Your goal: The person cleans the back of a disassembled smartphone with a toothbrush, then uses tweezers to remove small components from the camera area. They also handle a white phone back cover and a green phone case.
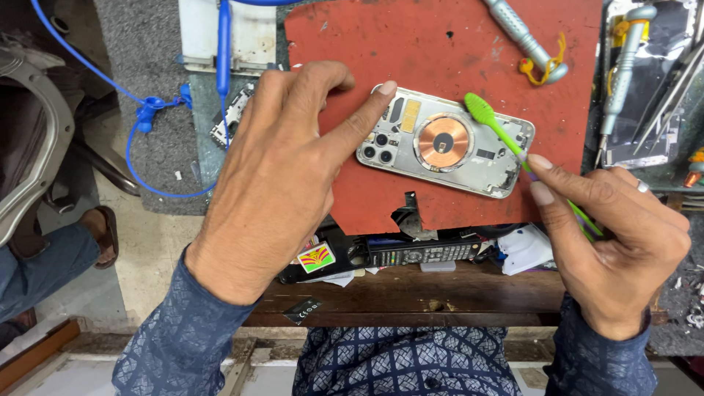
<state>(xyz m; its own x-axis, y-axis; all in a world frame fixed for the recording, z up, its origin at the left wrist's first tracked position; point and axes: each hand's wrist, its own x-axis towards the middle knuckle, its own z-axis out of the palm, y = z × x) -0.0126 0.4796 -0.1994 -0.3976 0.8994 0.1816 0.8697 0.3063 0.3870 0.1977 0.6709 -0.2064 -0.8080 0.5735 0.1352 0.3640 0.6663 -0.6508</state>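
An opened phone back housing [447, 143] lies on a red mat [440, 51], silver inside, with a round copper coil at its middle and camera holes at its left end. My left hand [282, 172] rests on the mat with its index fingertip pressing the housing's upper left corner. My right hand [612, 235] pinches the handle of a green toothbrush [493, 125], whose bristled head lies over the housing just right of the coil.
A silver screwdriver with an orange cord [524, 37] lies at the mat's top right. Another screwdriver [620, 73] and tweezers sit on the right. A blue cable [158, 110] loops at left. A black remote-like device [422, 253] sits under the mat's front edge.
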